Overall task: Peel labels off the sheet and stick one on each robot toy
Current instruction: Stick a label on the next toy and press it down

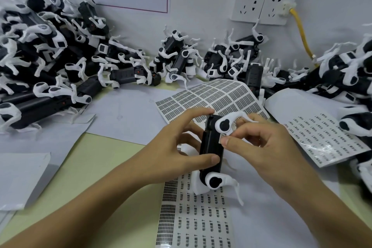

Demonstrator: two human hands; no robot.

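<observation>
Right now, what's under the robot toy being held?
Under the robot toy lies a label sheet on white paper. The toy and left hand hide the sheet's top.

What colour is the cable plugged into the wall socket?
Yellow cable, plugged into the white wall socket; head view.

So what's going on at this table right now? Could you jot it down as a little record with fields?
Held item: black-and-white plastic robot toy
Left hand: grips the toy's black body
Right hand: thumb presses a small white label onto the body
Under the hands: printed label sheet
Further sheets: curled grid-printed sheet; another printed sheet at the right
Along the wall: heaps of the same toys
Wall: white sockets, yellow cable
</observation>
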